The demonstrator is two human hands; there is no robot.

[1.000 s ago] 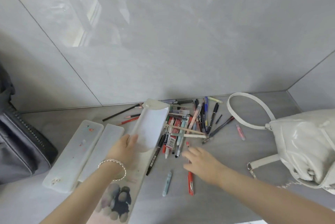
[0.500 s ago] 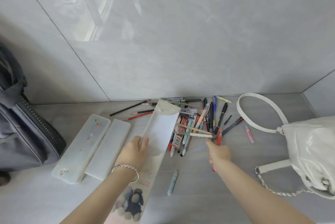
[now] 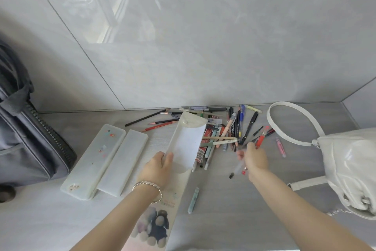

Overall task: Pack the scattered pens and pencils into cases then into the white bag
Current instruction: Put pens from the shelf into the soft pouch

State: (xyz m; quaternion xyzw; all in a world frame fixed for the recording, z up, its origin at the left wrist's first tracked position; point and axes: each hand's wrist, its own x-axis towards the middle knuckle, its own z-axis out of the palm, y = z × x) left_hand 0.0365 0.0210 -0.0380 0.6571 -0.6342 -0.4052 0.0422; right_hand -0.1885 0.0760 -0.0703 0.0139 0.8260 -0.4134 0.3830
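A heap of pens and pencils [image 3: 230, 130] lies on the grey floor by the wall. My left hand [image 3: 158, 167] grips the near end of a white pencil case [image 3: 186, 141] and holds its flap up. Its long printed base [image 3: 154, 224] runs toward me. My right hand [image 3: 255, 158] hovers over the right side of the heap and holds a red pen [image 3: 260, 141] together with a clear one [image 3: 238, 168]. The white bag [image 3: 350, 165] sits at the right, its strap looping toward the wall.
Another translucent case [image 3: 95, 159] lies open at the left, its lid [image 3: 124, 161] beside it. A grey zipped bag [image 3: 30, 139] stands at the far left. A pale blue pen [image 3: 193, 200] and a pink one [image 3: 280, 147] lie apart from the heap.
My right hand picked the red pen off the floor, moved up to the right side of the heap and now holds a clear pen too. My left hand kept its grip on the case.
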